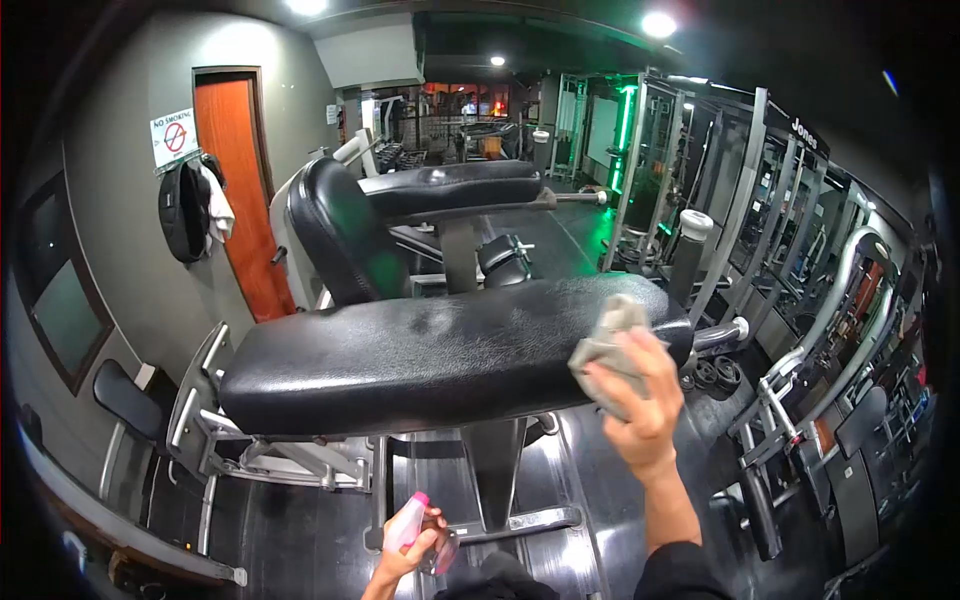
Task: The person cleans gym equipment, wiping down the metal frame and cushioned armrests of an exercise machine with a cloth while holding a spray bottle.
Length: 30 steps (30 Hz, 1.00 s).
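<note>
My right hand grips a folded greyish cloth, pressed near the right end of a long black padded bench. The fingers wrap over the cloth, and its upper edge is a little blurred. Lower down, in front of the bench, my left hand is closed around a clear bottle with a pink top. Part of the bottle is hidden behind the fingers. The bench surface looks shiny, with a wet-looking sheen on its left half.
Behind the bench rises a black backrest, with another padded bench beyond it. Weight machines and a cable frame line the right side. An orange-brown door and a hanging black bag are at the left wall.
</note>
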Motion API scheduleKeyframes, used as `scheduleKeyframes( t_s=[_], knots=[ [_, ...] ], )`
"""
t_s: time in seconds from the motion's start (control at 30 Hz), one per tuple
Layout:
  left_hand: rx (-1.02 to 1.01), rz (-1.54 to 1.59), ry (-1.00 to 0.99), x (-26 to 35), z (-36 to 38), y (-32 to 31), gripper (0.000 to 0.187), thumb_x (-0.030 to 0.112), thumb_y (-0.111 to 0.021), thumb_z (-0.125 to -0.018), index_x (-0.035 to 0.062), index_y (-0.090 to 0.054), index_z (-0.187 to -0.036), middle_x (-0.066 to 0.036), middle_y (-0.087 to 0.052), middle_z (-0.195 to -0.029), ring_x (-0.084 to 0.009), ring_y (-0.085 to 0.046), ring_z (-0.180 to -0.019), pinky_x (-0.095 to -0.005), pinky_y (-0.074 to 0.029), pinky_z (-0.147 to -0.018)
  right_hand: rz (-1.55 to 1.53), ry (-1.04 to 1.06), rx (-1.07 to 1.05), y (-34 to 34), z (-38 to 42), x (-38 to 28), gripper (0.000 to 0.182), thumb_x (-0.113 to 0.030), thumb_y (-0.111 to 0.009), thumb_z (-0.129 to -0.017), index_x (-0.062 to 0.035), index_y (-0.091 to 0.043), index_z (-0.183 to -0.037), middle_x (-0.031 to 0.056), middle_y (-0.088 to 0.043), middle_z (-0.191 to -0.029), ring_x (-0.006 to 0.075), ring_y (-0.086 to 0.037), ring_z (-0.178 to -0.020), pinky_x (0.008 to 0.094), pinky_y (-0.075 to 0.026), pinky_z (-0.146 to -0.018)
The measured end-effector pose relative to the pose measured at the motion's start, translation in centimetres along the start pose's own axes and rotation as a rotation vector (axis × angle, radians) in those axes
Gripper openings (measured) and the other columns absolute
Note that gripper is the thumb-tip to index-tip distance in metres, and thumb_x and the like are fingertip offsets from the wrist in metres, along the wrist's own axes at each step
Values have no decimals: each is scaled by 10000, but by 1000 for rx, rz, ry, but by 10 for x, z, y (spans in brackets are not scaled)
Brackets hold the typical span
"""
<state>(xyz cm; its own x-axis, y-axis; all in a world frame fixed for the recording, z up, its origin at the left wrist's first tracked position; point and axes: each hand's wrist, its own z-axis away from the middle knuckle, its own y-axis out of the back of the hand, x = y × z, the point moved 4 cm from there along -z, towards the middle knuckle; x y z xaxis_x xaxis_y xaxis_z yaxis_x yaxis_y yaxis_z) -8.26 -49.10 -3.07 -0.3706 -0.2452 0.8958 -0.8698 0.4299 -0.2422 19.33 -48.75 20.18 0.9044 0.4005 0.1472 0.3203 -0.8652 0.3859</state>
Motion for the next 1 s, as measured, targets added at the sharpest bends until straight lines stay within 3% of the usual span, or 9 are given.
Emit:
scheduleKeyframes(
  t_s=[0.13,0.17,0.27,0.57,0.73,0.8,0.87,0.93,1.0],
  knots=[
    [44,101,-9,4,2,-9,328,125,-602,-876,-40,-491,-1137,-140,-573,-894,-167,-570,-599,-285,-464,-555,52,-384,237,12,32,58,427,85,-580,-643,-64,-649,-1037,173,-536,-1207,359,-516,-1121,425,-410,-952],
    [63,99,-18,5,2,-10,333,132,-605,-876,-34,-490,-1141,-144,-572,-886,-167,-570,-594,-287,-464,-554,-33,-433,279,13,32,64,317,65,-563,-753,-16,-616,-1055,188,-553,-1167,342,-535,-1093,383,-402,-938],
    [110,80,-20,10,1,-15,356,160,-619,-873,-19,-487,-1152,-155,-572,-860,-171,-567,-575,-295,-464,-552,-37,-452,297,12,33,63,245,8,-564,-812,-8,-616,-1051,181,-556,-1164,328,-538,-1086,376,-397,-936],
    [253,-51,-146,33,12,-21,347,116,-594,-868,-37,-472,-1154,-152,-571,-848,-170,-563,-566,-297,-458,-570,84,-341,427,-39,94,27,243,-204,-561,-896,4,-609,-1013,281,-421,-1310,443,-386,-1243,518,-330,-1008],
    [335,-55,-186,39,24,-20,342,104,-571,-865,-32,-461,-1159,-165,-553,-896,-166,-562,-575,-303,-461,-559,12,-345,398,-18,35,16,166,-88,-596,-823,-37,-628,-977,216,-524,-1210,418,-447,-1191,557,-317,-1023],
    [394,-37,-210,42,28,-20,337,106,-566,-866,-28,-462,-1157,-168,-547,-911,-164,-561,-575,-306,-463,-558,-3,-296,346,-23,28,2,167,-48,-571,-835,-15,-641,-984,205,-527,-1213,400,-471,-1176,507,-324,-1027],
    [449,-19,-225,44,37,-20,332,108,-560,-867,-25,-463,-1156,-170,-540,-927,-163,-560,-574,-309,-465,-557,-121,-239,304,-37,35,-25,225,-24,-607,-744,-81,-667,-953,177,-564,-1153,393,-494,-1147,574,-296,-1030],
    [483,-32,-233,46,46,-14,335,108,-562,-863,-16,-459,-1156,-175,-518,-969,-160,-555,-565,-320,-474,-564,-345,-143,284,-53,49,-55,328,58,-632,-605,-129,-694,-867,142,-587,-1093,361,-551,-1053,500,-407,-972],
    [533,-52,-282,47,56,-2,342,109,-562,-863,-16,-447,-1160,-166,-521,-959,-161,-553,-565,-322,-478,-568,-620,-90,184,-62,57,-88,304,55,-614,-586,-123,-701,-816,144,-605,-1065,331,-602,-957,452,-489,-872]
  ],
)
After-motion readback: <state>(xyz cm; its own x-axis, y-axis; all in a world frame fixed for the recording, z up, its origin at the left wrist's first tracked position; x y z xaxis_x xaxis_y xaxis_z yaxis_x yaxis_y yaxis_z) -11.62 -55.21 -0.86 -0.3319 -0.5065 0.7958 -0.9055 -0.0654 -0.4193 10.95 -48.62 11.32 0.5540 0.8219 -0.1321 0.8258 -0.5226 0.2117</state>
